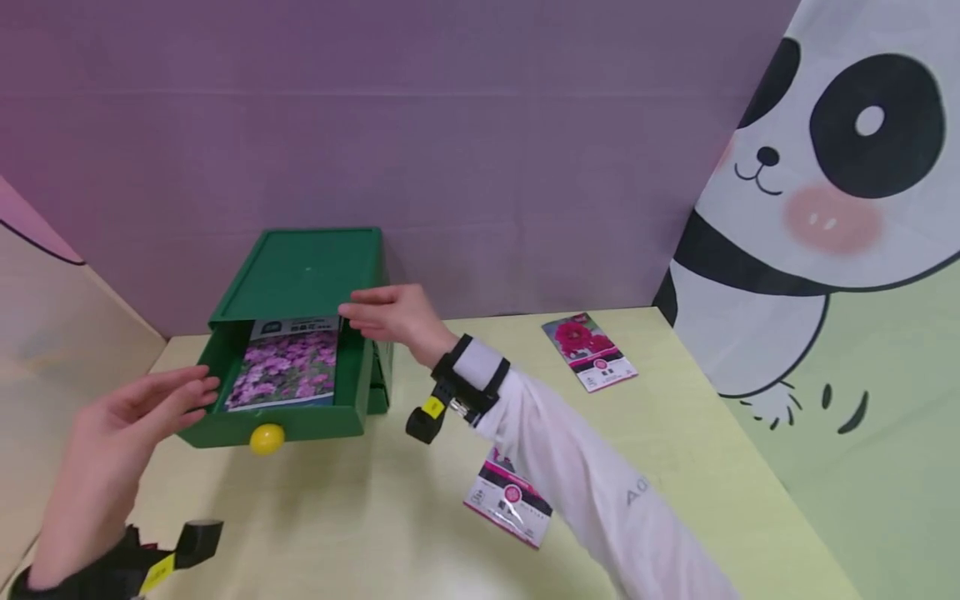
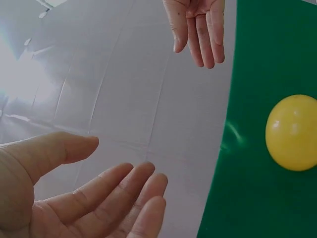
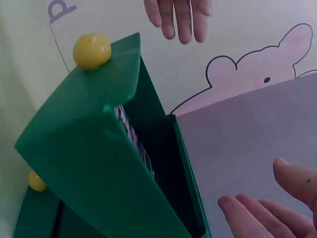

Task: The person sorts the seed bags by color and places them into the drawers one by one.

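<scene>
A green drawer box [image 1: 315,271] stands against the back wall, its upper drawer [image 1: 348,421] pulled out by its yellow knob side [image 1: 267,439]. Inside the drawer lies a seed packet [image 1: 288,367] with pink-purple flowers on it, its far end under the box top. My left hand [image 1: 142,417] hovers by the drawer's front left corner, fingers extended and holding nothing. Over the drawer's right side is my right hand [image 1: 401,317], fingers straight and empty. In the right wrist view the packet [image 3: 132,139] shows as a narrow strip behind the drawer's side wall.
Two more flower packets lie on the pale yellow table [image 1: 690,467]: one with red flowers [image 1: 590,352] at the back right, another [image 1: 510,498] partly covered by my right sleeve. A second yellow knob [image 3: 36,181] marks a lower drawer. A panda-printed cloth [image 1: 847,333] hangs at right.
</scene>
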`<state>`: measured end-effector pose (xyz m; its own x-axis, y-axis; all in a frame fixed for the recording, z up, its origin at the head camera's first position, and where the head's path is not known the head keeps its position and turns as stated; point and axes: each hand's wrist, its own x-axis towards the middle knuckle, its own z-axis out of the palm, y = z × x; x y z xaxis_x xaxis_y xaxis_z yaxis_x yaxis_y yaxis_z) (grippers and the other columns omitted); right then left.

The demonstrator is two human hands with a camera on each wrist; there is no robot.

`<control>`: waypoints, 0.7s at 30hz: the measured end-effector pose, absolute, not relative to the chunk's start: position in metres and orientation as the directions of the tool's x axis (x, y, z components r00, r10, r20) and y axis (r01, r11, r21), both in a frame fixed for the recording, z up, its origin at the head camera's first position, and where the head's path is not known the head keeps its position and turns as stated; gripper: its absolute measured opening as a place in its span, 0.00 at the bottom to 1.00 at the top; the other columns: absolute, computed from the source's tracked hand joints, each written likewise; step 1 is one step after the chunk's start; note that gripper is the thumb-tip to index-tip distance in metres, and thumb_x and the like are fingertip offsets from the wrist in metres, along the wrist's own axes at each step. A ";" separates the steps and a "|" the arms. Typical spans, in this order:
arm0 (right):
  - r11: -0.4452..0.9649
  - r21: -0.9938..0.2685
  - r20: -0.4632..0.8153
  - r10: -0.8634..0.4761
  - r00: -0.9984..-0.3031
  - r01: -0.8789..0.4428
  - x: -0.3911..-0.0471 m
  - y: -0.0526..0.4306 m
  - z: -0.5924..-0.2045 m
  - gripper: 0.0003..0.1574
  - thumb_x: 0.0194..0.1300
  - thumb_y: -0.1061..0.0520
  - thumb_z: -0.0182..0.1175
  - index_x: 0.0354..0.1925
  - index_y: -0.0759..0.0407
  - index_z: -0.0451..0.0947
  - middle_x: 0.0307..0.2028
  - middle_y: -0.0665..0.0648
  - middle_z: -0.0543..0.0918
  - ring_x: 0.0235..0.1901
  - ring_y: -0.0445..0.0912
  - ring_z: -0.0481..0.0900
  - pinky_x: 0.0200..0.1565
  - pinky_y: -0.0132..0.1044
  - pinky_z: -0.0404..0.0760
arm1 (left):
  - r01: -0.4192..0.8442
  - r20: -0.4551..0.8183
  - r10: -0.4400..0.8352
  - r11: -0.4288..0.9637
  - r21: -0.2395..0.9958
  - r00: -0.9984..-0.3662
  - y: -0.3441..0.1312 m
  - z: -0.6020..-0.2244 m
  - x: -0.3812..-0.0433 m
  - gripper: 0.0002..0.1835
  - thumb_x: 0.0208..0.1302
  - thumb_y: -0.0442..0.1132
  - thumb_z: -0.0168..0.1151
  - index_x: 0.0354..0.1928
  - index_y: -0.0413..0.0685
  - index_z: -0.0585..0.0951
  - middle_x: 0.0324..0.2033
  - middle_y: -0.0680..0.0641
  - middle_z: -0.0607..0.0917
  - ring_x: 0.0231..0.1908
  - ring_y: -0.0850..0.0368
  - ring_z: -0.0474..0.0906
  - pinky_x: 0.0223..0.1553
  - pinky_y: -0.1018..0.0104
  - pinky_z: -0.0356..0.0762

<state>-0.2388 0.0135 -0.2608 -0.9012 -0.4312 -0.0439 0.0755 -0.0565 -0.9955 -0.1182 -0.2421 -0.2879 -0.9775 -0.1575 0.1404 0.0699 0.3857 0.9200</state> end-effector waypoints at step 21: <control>0.300 -0.945 0.075 -0.183 -0.980 -0.129 -0.266 0.008 -0.287 0.25 0.55 0.47 0.65 0.49 0.57 0.79 0.47 0.53 0.81 0.46 0.45 0.78 0.45 0.31 0.77 | -0.132 -0.048 -0.210 0.408 0.903 -0.976 -0.256 -0.312 -0.103 0.15 0.65 0.50 0.52 0.48 0.51 0.76 0.30 0.67 0.82 0.31 0.72 0.79 0.30 0.84 0.73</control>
<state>-0.2659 0.0083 -0.2871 -0.9803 -0.1828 0.0753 -0.1285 0.2995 -0.9454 -0.1028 -0.2557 -0.3116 -0.9765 -0.2104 -0.0476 -0.1319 0.4081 0.9034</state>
